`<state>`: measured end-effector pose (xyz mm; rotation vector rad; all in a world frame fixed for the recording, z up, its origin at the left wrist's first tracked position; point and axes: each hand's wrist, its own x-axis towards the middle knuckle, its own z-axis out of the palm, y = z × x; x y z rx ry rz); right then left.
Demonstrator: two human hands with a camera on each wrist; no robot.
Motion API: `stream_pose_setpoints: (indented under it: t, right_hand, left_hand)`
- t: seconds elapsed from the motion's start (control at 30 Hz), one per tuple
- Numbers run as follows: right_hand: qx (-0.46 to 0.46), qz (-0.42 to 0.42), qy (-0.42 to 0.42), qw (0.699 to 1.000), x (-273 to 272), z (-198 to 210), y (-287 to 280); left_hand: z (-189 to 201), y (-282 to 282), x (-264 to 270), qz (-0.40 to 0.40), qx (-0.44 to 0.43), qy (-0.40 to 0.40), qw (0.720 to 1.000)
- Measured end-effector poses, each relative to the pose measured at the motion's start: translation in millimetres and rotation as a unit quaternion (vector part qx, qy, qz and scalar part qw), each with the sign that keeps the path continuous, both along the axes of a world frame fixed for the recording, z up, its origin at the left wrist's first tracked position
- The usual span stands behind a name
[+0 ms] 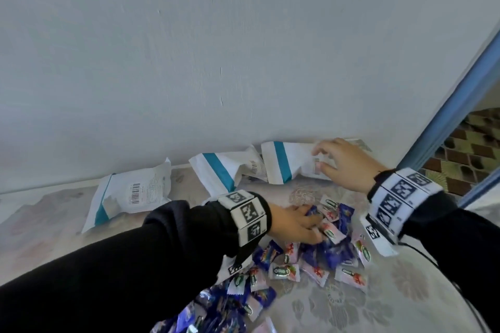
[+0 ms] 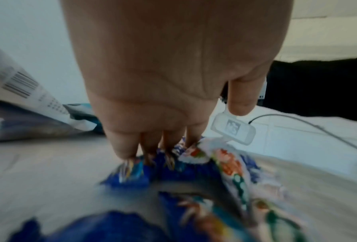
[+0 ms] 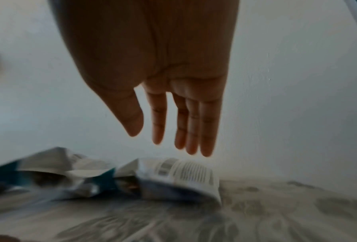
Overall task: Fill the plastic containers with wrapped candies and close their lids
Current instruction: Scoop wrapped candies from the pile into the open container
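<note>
A heap of wrapped candies [image 1: 335, 251], blue ones and white ones with red and green print, lies on the pale floral tablecloth [image 1: 405, 295]. My left hand [image 1: 315, 224] lies on the far end of the heap. In the left wrist view its straight fingers [image 2: 123, 147] dip into the candies [image 2: 194, 172], and the thumb stands apart. My right hand [image 1: 320, 158] is open, with spread fingers just over the rightmost white bag with a teal stripe [image 1: 284, 162] by the wall. The right wrist view shows this hand [image 3: 159, 140] empty above that bag [image 3: 186, 172]. No plastic container is in view.
Two more white and teal bags [image 1: 132, 192] [image 1: 221, 170] lie along the wall at the back. A blue door frame [image 1: 454, 105] rises at the right. A thin cable [image 2: 310, 124] crosses the cloth near my right wrist.
</note>
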<state>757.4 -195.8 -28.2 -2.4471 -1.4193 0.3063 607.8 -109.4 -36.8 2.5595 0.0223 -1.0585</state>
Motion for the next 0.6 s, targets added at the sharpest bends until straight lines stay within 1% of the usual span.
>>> stream_pose_setpoints:
  t: [0.1,0.2,0.27,0.37,0.43,0.5,0.57,0.6]
  right_hand:
    - [-0.087,-0.003,0.060,0.994,-21,-4,-27]
    - [-0.167,-0.007,0.135,0.977,-48,-14,-47]
    - [-0.222,-0.028,0.153,0.963,-68,-19,-54]
    - [-0.237,-0.029,0.154,0.959,-95,-25,-55]
    - [-0.235,-0.019,0.163,0.958,-111,-27,-51]
    - [-0.233,0.008,0.163,0.959,-128,-28,-45]
    - [-0.225,0.045,0.164,0.959,-145,-27,-37]
    - [-0.219,0.063,0.169,0.959,-154,-25,-34]
  left_hand:
    - [15,4,-31,0.031,-0.079,0.043,0.995]
    - [33,17,-65,0.102,-0.115,0.014,0.988]
    - [38,33,-88,0.167,-0.097,-0.028,0.981]
    - [41,59,-119,0.257,-0.041,-0.070,0.963]
    - [35,72,-135,0.287,-0.003,-0.068,0.956]
    - [26,79,-143,0.315,-0.007,-0.053,0.947]
    - [15,81,-142,0.317,0.010,-0.062,0.946]
    - [9,81,-140,0.313,0.034,-0.059,0.947]
